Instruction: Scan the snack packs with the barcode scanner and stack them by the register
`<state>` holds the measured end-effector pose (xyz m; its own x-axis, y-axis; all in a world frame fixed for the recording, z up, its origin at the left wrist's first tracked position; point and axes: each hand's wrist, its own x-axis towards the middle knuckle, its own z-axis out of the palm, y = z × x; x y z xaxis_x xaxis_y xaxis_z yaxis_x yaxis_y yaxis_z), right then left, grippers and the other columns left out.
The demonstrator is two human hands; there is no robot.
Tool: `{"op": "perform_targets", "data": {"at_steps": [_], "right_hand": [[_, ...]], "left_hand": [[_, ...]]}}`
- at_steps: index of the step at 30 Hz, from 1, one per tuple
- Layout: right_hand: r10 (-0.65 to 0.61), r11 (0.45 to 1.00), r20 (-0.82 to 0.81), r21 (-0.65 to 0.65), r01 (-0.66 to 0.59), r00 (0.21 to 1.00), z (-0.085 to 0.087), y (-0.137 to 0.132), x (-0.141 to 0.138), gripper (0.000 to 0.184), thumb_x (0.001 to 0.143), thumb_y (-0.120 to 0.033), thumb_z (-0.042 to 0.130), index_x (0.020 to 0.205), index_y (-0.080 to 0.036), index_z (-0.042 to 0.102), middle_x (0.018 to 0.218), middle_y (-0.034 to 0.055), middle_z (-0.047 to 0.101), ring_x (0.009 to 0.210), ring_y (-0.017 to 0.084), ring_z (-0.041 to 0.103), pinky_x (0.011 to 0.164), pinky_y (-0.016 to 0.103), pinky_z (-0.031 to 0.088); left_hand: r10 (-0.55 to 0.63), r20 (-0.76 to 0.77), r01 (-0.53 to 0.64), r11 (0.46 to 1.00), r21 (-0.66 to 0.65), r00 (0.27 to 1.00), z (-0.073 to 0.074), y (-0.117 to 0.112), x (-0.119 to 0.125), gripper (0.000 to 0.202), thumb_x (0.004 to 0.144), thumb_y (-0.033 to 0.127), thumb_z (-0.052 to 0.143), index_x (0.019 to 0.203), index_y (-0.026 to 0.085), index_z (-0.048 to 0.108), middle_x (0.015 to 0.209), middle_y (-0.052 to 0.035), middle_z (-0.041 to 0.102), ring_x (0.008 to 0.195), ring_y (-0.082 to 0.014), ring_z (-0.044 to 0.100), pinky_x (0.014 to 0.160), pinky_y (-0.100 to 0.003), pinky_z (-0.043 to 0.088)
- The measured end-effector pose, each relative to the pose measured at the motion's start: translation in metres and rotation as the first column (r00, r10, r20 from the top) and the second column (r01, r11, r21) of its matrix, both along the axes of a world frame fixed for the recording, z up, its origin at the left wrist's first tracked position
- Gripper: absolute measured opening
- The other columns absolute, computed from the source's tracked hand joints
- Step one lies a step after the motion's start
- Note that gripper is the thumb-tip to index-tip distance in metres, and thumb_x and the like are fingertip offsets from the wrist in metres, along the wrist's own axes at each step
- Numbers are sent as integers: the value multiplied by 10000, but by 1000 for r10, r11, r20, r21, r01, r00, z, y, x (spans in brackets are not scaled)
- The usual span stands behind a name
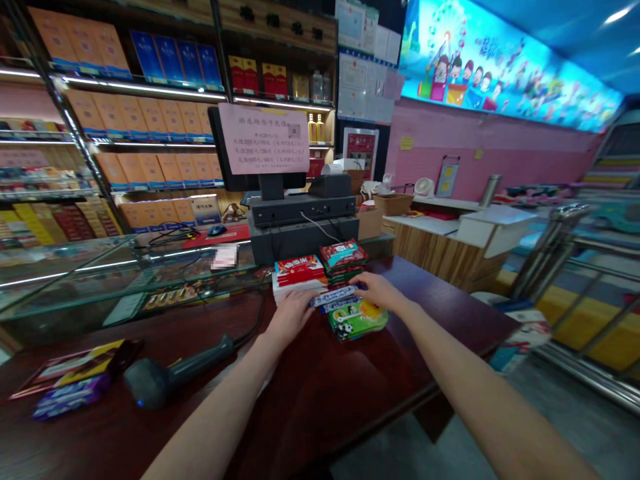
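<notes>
Left hand (293,313): at left end of blue-white packet (334,296), grip unclear.
Right hand (379,291): pinching its right end.
Long axis: left-right between them, toward far edge of worktop (320,400).

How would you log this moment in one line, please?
left hand: at left end of blue pack; right hand: at its right end; green pack: nearer side; red pack: behind; scanner: on table

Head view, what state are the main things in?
Blue packs, between both hands
Left hand, at their left end
Right hand, at their right end
Green packs, stacked flat
Red packs, stacked
Barcode scanner, lying down, blue light on
Wrapped bars, lying together
Wall panel, lit
</notes>
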<state>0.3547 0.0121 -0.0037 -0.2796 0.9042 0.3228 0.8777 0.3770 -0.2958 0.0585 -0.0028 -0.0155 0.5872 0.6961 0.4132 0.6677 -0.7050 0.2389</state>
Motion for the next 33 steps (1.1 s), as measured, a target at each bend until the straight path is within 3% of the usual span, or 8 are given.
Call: {"op": "perform_targets", "data": {"at_steps": [10, 18, 33], "right_hand": [[-53, 991, -90, -128, 42, 995, -12, 11, 21, 294, 796, -175, 698, 1082, -212, 757, 1077, 44, 775, 933, 207, 714, 861, 289, 531], [-45, 987, -115, -159, 27, 992, -16, 11, 27, 335, 921, -175, 486, 1086, -248, 769, 1120, 16, 774, 1053, 204, 713, 980, 305, 506], [-37, 982, -169, -187, 5, 985, -27, 16, 34, 368, 920, -161, 463, 1100, -248, 772, 1129, 17, 775, 1072, 217, 712, 983, 331, 522]], "left_hand": [[2, 9, -2, 998, -69, 1000, -8, 7, 21, 354, 910, 160, 597, 1254, 244, 607, 1268, -49, 696, 1201, -229, 615, 1059, -397, 416], [56, -67, -60, 996, -63, 996, -12, 9, 30, 363, 923, 197, 594, 1284, 239, 590, 1244, -67, 703, 1182, -246, 611, 1044, -414, 394], [95, -98, -102, 993, -67, 991, -21, 9, 35, 389, 919, 217, 601, 1306, 239, 572, 1254, -64, 693, 1176, -246, 589, 1011, -391, 406]]}}
